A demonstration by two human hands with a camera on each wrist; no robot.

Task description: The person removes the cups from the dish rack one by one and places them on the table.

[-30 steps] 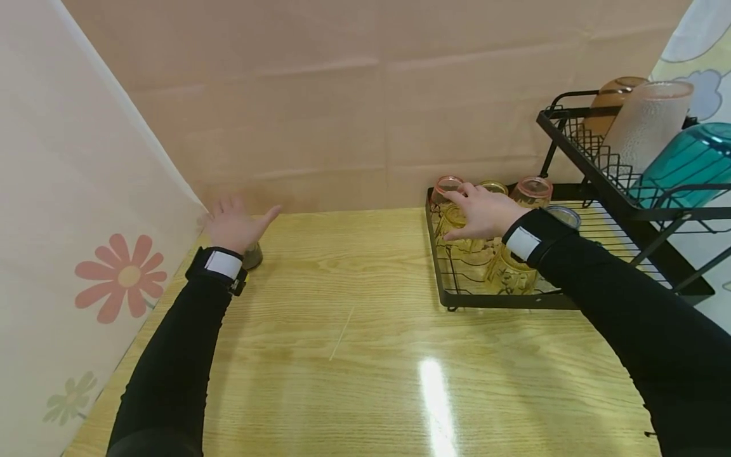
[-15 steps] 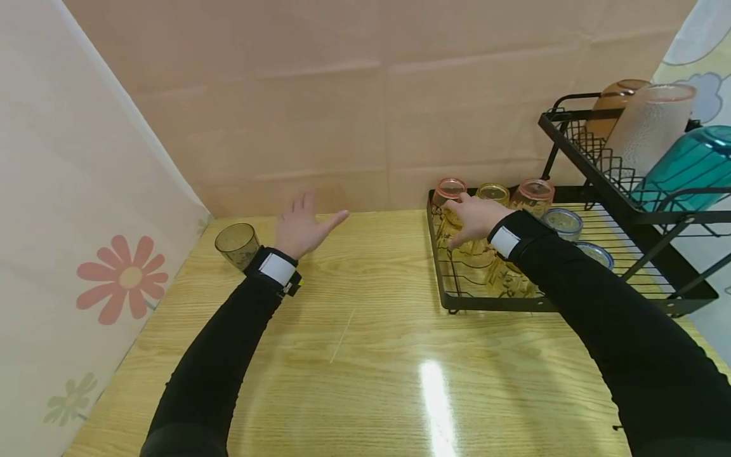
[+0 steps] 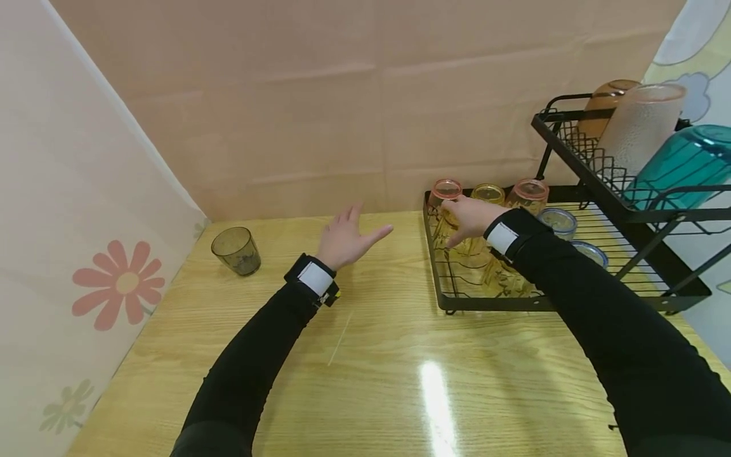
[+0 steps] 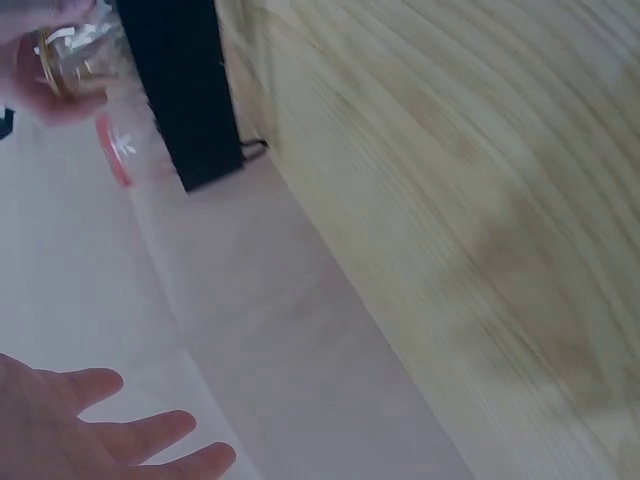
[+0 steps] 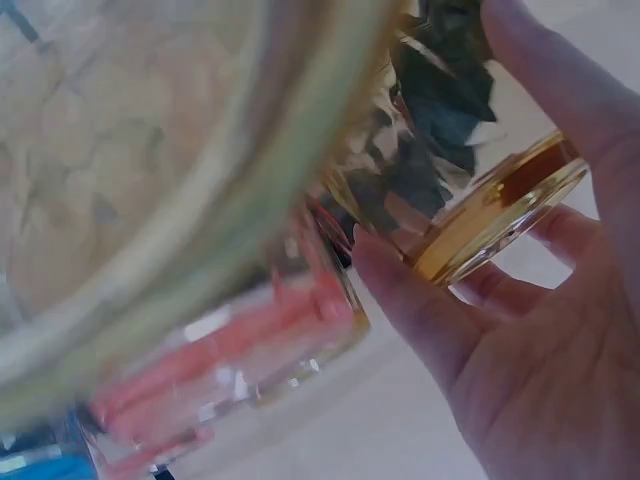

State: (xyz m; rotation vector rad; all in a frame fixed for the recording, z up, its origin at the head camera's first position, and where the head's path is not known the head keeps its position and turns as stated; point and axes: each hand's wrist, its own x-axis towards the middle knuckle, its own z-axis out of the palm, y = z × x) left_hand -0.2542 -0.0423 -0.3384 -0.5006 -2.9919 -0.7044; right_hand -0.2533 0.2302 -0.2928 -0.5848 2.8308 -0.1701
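Right hand (image 3: 471, 216): I see fingers curled round the yellow glass (image 5: 430, 165), partly hiding it overhead
Yellow glass: in the black dish rack (image 3: 497, 304)
Left hand (image 3: 345, 242): fingers spread wide; wrist view crops palm
Foreground glass (image 5: 100, 170): blurred, cut off

I see room to pass over the tabletop (image 3: 354, 387) at lower centre; a smoky glass (image 3: 237, 251) stands at left, and the black rack (image 3: 491, 304) bars centre right.

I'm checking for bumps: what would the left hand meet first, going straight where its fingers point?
Likely the backdrop; the rack lies off to the right. How close the left hand is to the backdrop is hard to judge.
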